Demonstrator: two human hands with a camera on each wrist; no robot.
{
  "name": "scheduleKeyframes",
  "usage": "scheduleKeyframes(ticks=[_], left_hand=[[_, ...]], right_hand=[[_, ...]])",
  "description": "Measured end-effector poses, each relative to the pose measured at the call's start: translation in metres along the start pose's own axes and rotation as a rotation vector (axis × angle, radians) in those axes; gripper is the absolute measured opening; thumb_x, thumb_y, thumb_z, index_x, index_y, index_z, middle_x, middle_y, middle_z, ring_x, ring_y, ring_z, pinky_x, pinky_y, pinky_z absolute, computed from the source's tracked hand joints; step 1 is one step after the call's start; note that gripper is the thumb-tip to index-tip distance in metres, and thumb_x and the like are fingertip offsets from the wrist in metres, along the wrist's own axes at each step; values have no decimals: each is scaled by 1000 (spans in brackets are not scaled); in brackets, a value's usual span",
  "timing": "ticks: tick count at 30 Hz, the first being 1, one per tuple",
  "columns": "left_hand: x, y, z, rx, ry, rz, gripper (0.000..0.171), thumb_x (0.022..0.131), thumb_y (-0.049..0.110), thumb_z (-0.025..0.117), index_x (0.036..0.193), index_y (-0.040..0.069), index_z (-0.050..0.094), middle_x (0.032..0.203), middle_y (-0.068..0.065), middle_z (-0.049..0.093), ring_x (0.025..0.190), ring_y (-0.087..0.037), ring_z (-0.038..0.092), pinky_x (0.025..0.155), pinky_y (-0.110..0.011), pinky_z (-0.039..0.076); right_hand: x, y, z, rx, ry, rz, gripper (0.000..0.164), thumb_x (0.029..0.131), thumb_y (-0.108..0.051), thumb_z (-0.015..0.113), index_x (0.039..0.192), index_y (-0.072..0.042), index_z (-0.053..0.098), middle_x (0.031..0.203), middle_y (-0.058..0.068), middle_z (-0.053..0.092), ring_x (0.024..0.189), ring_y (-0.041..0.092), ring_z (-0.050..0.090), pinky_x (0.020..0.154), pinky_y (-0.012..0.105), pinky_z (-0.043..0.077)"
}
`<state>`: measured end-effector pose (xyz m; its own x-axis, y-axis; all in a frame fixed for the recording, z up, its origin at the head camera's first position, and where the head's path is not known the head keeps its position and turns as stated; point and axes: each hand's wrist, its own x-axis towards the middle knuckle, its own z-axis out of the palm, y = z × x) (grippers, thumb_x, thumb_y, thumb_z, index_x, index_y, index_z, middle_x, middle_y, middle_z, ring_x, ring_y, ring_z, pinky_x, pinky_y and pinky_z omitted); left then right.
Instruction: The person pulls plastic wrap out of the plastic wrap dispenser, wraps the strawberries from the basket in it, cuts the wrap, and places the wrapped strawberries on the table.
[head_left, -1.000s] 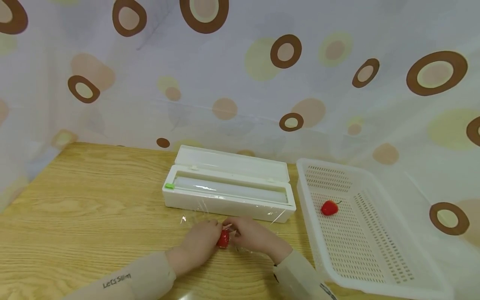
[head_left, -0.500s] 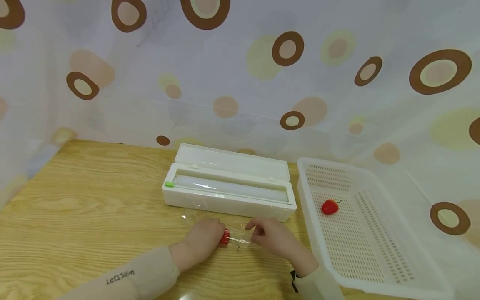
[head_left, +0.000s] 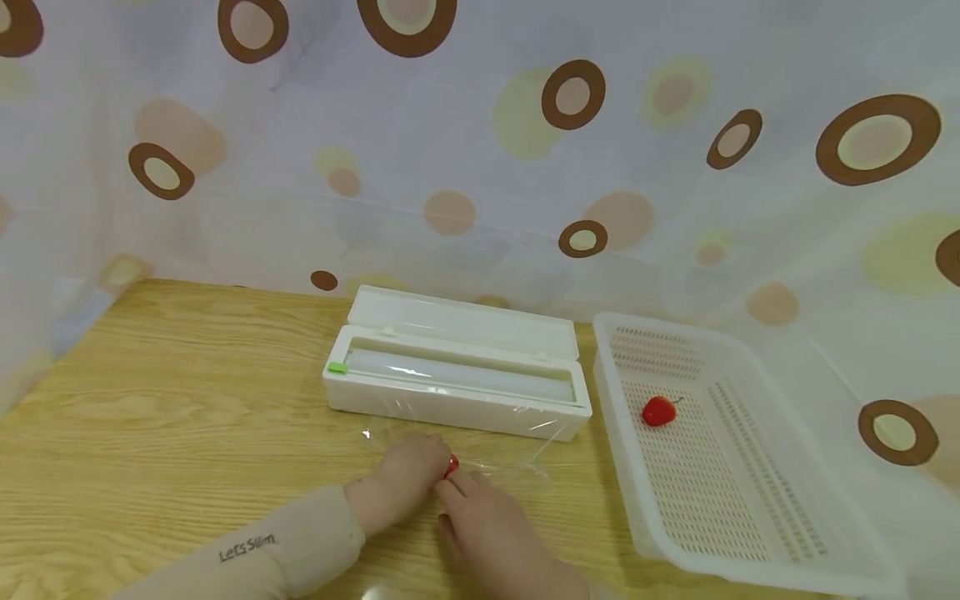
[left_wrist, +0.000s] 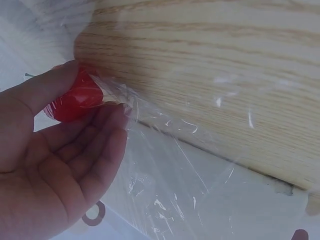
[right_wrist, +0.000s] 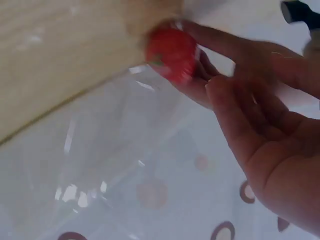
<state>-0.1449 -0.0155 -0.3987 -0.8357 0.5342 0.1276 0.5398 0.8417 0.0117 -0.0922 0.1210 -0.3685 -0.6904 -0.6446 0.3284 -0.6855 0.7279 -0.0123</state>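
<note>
My left hand [head_left: 408, 473] grips a small red fruit [head_left: 452, 464] with a thin green stem, close over the table. In the left wrist view, the thumb and fingers hold the fruit [left_wrist: 82, 97], and clear plastic wrap [left_wrist: 165, 165] is drawn over it. My right hand [head_left: 495, 529] lies just to the right and nearer to me, fingers extended, fingertips right beside the left hand and fruit. The right wrist view shows nothing between its fingers [right_wrist: 227, 115]. From the fruit, the wrap runs back to a white wrap dispenser box [head_left: 450, 408] with its lid up.
Inside the dispenser lies a roll [head_left: 461, 375], and a green slider [head_left: 337, 367] sits at its left end. A white perforated basket [head_left: 626, 467] on the right holds another red fruit [head_left: 659, 411]. Behind the wooden table [head_left: 187, 417] hangs a patterned curtain [head_left: 450, 125].
My right hand let go of the wrap by the fruit, moved off to the right, then came back lower and nearer to me beside the left hand. The left hand keeps its grip on the fruit.
</note>
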Motion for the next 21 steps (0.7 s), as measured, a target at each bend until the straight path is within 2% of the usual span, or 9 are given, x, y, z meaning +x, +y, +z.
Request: scheduleKeyframes(ticks=[2,4,6,9,11,14,17,21], left_hand=[[0,-1,0,-26,13,5,11,77,5,67,70,13,64,72,-2,61,66,-17,60,64,-29,51],[-1,-2,0,-71,23,5,9,78,8,67,70,12,64,72,-2,62,67,-17,60,64,-29,50],[-1,-3,1,-79,24,2,10,79,9,67,70,12,64,71,-1,62,67,-16,60,65,-29,50],[1,-4,1,-66,16,-7,12,79,10,66,68,12,62,71,-1,62,67,-15,60,65,-28,50],[1,-4,1,-43,-7,-11,12,80,8,66,69,11,62,72,-1,62,68,-15,60,66,-27,51],[2,-4,-1,-35,-34,-12,10,80,8,66,71,11,63,72,-2,62,67,-15,60,66,-27,51],[2,-4,-1,-35,-41,-9,9,80,8,66,72,11,63,71,-2,61,66,-15,59,66,-27,51],[2,-5,-1,-12,-38,-6,7,80,9,65,73,9,63,73,-4,61,67,-17,59,64,-28,51]], right_hand=[[-1,-3,10,8,-114,84,28,78,-10,68,103,-6,56,99,2,57,88,15,56,72,25,50],[-2,-2,19,-26,-144,146,31,79,-9,67,107,-4,55,99,4,57,92,18,56,77,28,51],[-3,1,25,-98,-138,163,33,81,-10,64,112,-2,55,101,4,58,95,19,56,82,31,50],[-3,7,30,-223,-134,143,35,83,-10,61,117,-3,56,103,3,60,98,19,56,84,33,50],[-2,9,30,-266,-173,150,35,85,-10,59,120,-4,57,105,3,61,98,19,57,82,32,50],[-1,11,31,-273,-259,195,37,86,-10,58,123,-4,57,107,5,62,100,20,59,81,32,51],[2,14,33,-298,-313,237,34,87,-13,59,120,-6,60,105,4,62,98,20,59,77,32,52],[5,18,39,-301,-265,265,17,82,-16,63,97,-7,66,85,2,60,82,18,58,62,30,49]])
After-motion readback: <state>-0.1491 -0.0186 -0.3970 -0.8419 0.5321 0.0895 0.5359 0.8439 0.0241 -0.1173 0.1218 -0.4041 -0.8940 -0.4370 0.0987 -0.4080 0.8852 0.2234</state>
